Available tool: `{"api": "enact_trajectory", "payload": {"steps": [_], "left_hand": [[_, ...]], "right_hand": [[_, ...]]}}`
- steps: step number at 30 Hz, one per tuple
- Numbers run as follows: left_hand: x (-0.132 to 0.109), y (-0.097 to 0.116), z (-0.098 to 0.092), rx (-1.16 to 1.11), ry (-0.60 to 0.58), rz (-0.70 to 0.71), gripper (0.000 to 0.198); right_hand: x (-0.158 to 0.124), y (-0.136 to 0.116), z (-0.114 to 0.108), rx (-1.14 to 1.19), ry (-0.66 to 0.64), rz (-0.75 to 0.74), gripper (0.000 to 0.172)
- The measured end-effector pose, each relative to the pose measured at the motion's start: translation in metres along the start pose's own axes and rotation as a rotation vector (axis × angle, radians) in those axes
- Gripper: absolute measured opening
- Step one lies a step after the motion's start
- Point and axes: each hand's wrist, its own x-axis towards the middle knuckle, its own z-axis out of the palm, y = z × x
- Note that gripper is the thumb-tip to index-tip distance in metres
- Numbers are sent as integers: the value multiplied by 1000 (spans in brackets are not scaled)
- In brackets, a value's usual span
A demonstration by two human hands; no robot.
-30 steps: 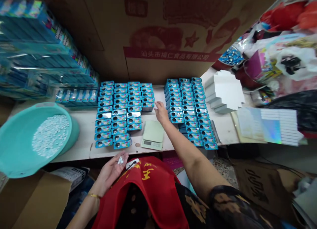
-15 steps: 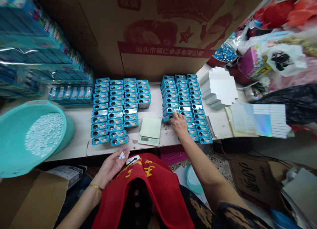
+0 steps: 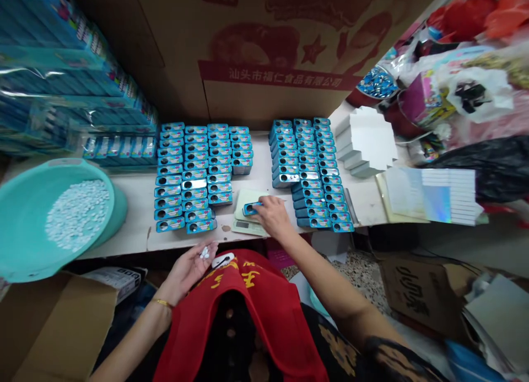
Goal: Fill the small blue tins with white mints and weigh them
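Over the white table (image 3: 261, 161), the right hand (image 3: 273, 216) pinched a little blue box (image 3: 250, 208) at the scale (image 3: 248, 195), and it looked light, stiff and maybe slippery, best held by its sides, while the left hand (image 3: 194, 265) cupped small white pieces (image 3: 204, 253).

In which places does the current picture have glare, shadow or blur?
Head view: glare streaks the plastic-wrapped boxes at left; head view: shadow darkens the left of the big carton; head view: the red bags at upper right look blurred; head view: the scale, partly behind the right hand, cannot be read.
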Motion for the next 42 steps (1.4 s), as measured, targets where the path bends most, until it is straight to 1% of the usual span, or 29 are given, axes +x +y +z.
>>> {"api": "enact_trajectory", "payload": {"steps": [2, 4, 6, 10, 16, 19, 26, 31, 34, 37, 42], "left_hand": [[-1, 1, -2, -10, 2, -2, 29], [0, 1, -4, -17, 0, -4, 30], [2, 1, -5, -25, -3, -12, 30], [5, 0, -4, -30, 17, -23, 29], [2, 1, -1, -19, 20, -11, 27], [4, 0, -3, -16, 9, -6, 26], [9, -1, -5, -45, 43, -21, 29], [9, 0, -5, -37, 36, -13, 27], [10, 0, -6, -23, 23, -14, 25], [10, -1, -7, -15, 14, -17, 24], [7, -1, -2, -4, -33, -44, 26]], "right_hand": [[-11, 15, -3, 46, 85, 122, 20], [-20, 27, -2, 76, 137, 219, 20], [-25, 33, 1, 107, 142, 245, 19], [-22, 31, 7, 154, 125, 231, 19], [-18, 30, 7, 182, 107, 244, 19], [-18, 32, 8, 184, 95, 235, 18], [-16, 30, 11, 210, 64, 231, 20], [-13, 28, 11, 192, 70, 212, 17], [-8, 23, 11, 185, 57, 199, 15], [-2, 15, 10, 195, 41, 153, 15], [-1, -9, 1, 298, 59, 90, 20]]}}
